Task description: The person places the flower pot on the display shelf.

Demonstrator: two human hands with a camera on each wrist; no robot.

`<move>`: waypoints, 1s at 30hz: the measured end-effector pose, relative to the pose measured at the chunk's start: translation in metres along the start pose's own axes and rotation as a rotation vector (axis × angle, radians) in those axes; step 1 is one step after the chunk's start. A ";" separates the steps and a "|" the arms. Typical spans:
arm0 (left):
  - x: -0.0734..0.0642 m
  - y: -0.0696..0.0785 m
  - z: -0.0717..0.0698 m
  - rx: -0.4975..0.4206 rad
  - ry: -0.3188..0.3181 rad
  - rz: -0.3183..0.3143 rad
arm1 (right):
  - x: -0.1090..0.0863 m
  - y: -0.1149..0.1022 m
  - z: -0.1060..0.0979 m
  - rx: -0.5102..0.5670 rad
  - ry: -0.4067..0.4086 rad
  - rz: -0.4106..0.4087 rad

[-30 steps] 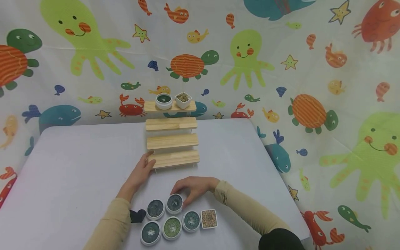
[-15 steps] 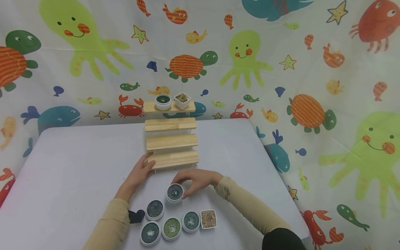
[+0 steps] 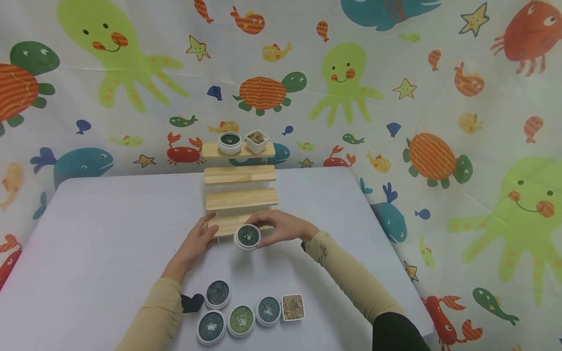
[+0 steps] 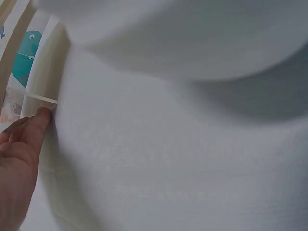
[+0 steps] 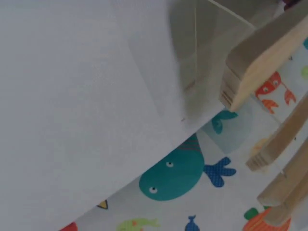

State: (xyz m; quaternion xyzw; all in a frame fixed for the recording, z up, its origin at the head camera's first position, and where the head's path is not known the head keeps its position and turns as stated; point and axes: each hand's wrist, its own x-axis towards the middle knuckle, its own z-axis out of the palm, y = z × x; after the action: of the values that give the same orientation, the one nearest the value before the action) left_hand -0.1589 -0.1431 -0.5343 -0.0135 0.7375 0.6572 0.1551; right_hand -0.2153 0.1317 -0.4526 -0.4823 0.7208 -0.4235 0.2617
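My right hand (image 3: 283, 227) grips a small round white pot (image 3: 247, 237) with dark green contents and a pale centre, thumb and fingers at its rim. The pot is in the air, overlapping the front edge of the lowest board in the head view. At the left end of that board, my left hand (image 3: 199, 242) holds the four-tier wooden display stand (image 3: 242, 198), thumb on the board. In the left wrist view, fingers (image 4: 36, 130) lie beside a clear support of the stand. The right wrist view shows board ends (image 5: 236, 82) but neither hand nor pot.
Near the front stand more round pots, including a dark one (image 3: 218, 293) and a green one (image 3: 241, 320), and a square dish (image 3: 293, 307) of brown bits. The top board bears a round pot (image 3: 230, 142) and a square dish (image 3: 257, 140). A patterned curtain (image 3: 145, 87) hangs behind.
My right hand has lifted the dark round pot from the group and carried it away from me, up to the lowest board. The left hand has stayed at the stand.
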 end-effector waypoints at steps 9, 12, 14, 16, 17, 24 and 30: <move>0.001 -0.002 -0.001 0.008 -0.002 -0.002 | 0.010 -0.008 -0.037 0.029 0.149 0.027; -0.002 0.004 -0.002 -0.001 -0.008 -0.002 | 0.011 -0.009 -0.047 0.018 0.210 0.035; -0.002 0.004 -0.002 -0.013 -0.016 0.000 | 0.010 -0.009 -0.054 0.017 0.257 0.042; -0.003 0.004 -0.001 -0.019 -0.019 0.001 | 0.009 -0.007 -0.062 0.017 0.307 0.059; -0.003 0.004 -0.001 -0.023 -0.021 0.003 | 0.009 -0.006 -0.066 0.016 0.332 0.072; -0.001 -0.001 -0.001 -0.038 -0.018 0.011 | 0.009 0.001 -0.085 -0.030 0.501 0.226; -0.001 -0.001 -0.001 -0.029 -0.011 0.007 | 0.014 0.009 -0.093 -0.049 0.587 0.309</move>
State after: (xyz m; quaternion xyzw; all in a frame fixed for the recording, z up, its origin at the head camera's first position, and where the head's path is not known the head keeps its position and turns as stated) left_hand -0.1574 -0.1441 -0.5350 -0.0095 0.7269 0.6686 0.1566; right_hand -0.2980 0.1535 -0.4126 -0.2308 0.8401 -0.4821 0.0925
